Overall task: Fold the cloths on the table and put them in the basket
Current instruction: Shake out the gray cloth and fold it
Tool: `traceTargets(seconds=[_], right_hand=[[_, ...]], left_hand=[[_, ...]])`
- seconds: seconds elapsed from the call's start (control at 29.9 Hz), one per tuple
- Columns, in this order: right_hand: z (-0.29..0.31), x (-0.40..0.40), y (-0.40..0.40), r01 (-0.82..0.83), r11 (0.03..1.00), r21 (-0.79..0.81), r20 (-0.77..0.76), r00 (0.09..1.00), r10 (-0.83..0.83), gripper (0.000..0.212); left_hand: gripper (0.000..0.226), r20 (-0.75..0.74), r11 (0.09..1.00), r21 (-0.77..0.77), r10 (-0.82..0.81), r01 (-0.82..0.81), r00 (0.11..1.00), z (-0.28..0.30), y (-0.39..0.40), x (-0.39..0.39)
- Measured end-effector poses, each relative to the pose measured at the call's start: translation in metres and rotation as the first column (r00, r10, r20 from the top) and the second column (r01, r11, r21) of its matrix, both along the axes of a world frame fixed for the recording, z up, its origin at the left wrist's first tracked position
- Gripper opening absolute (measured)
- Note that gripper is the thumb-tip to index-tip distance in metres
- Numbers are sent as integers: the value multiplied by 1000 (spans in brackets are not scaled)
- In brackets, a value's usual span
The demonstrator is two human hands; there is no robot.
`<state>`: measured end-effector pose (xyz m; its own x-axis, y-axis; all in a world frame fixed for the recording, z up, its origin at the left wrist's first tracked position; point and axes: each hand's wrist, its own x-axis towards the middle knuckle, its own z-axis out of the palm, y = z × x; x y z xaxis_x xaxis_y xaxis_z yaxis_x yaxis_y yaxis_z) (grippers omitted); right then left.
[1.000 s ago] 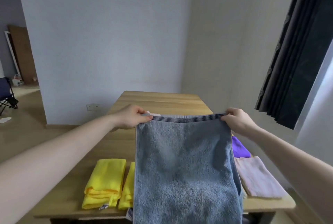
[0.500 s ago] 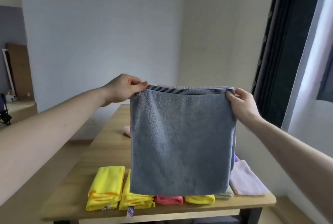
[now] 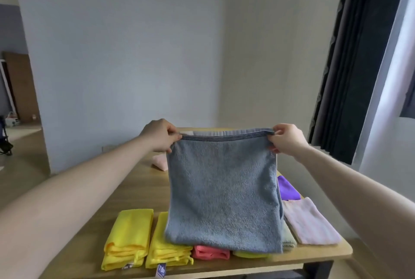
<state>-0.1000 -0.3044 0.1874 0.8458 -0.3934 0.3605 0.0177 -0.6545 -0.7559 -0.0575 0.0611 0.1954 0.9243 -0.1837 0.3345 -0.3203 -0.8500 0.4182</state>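
**Grey towel lowered toward the worktop**

Since half a second earlier, both hands had brought the grey towel (image 3: 222, 193) down, so its lower edge now draped over the folded cloths. The left hand (image 3: 160, 136) pinched the towel's top left corner and the right hand (image 3: 286, 140) pinched the top right, the striped hem taut between them. Two folded yellow cloths (image 3: 129, 237) lay side by side at the near edge of the worktop (image 3: 314, 257). A red cloth (image 3: 210, 253), a purple cloth (image 3: 287, 189) and a pale pink cloth (image 3: 311, 222) were partly hidden behind the towel. No basket could be made out.
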Motion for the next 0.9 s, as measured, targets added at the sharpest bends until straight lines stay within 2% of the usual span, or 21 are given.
traceTargets(seconds=[0.13, 0.2, 0.3, 0.4, 0.5, 0.6, 0.77, 0.84, 0.9], right_hand=[[-29, -3, -7, -15, 999, 34, -48, 999, 17, 26], [-43, -15, -9, -18, 999, -35, -82, 997, 15, 26], [-66, -37, -12, -61, 985, -159, -143, 989, 39, 24], [-92, -60, -16, -105, 972, -212, -177, 982, 67, 22], [-113, -82, -21, -125, 960, -250, -199, 977, 76, 23], [-133, -97, -23, -155, 949, -274, -249, 965, 85, 22], [-165, -113, -33, -219, 859, -462, -244, 963, 114, 18], [-159, -128, -24, -257, 841, -476, -314, 943, 110, 18], [-156, -140, -16, -292, 836, -465, -412, 907, 88, 17]], left_hand=[[23, 55, 999, -19, 35, -34, 998, -36, -7, 3], [25, 37, 999, -48, 8, -6, 999, -54, -7, 0], [13, 64, 994, -109, -22, 29, 998, -82, -6, -14], [15, 80, 984, -139, -99, 110, 992, -109, 0, -27], [16, 50, 985, -156, -59, 67, 997, -130, 9, -42], [18, 23, 989, -120, -85, 87, 996, -146, 12, -58], [17, -64, 995, -23, -100, 99, 993, -170, 19, -74], [8, -125, 993, 62, -89, 97, 988, -176, 22, -80], [15, -184, 986, 125, -83, 107, 979, -180, 23, -85]])
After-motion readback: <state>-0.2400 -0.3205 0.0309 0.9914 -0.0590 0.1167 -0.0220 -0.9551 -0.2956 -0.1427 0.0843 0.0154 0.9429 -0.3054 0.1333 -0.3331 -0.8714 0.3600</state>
